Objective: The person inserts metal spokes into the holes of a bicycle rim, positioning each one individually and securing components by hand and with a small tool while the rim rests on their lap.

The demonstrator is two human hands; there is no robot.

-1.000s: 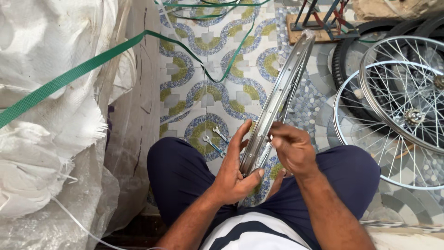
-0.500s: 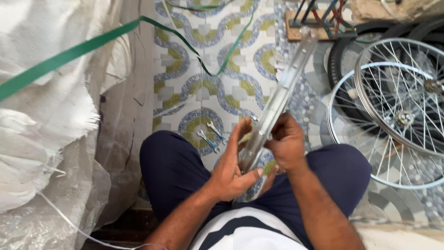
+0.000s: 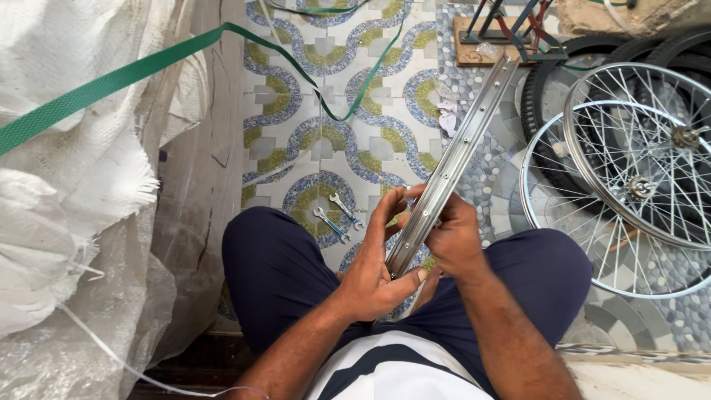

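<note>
A person sits with both knees spread, in dark blue trousers, and holds a bare metal wheel rim (image 3: 452, 167) edge-on above the lap. The rim runs as a long silver channel from the hands up and to the right, and its far end reaches a small wooden board (image 3: 480, 46) that carries a painted metal stand. The left hand (image 3: 374, 270) is clamped on the near end of the rim from the left side, with the thumb pressed against the channel and the fingers curled up along its outer edge. The right hand (image 3: 452, 235) is closed over the rim just above, with its fingers wrapped across the channel; what the fingertips pinch there is hidden. On the patterned tile floor (image 3: 333, 111) between the knees lie two small spanners (image 3: 337, 215), side by side and near the left hand. To the right, two spoked wheels (image 3: 629, 178) lie overlapping on the floor, partly over black tyres (image 3: 544, 104). On the left, white woven sacks (image 3: 81, 170) are piled, and a green strap (image 3: 148, 70) crosses them and curls down onto the tiles.
</note>
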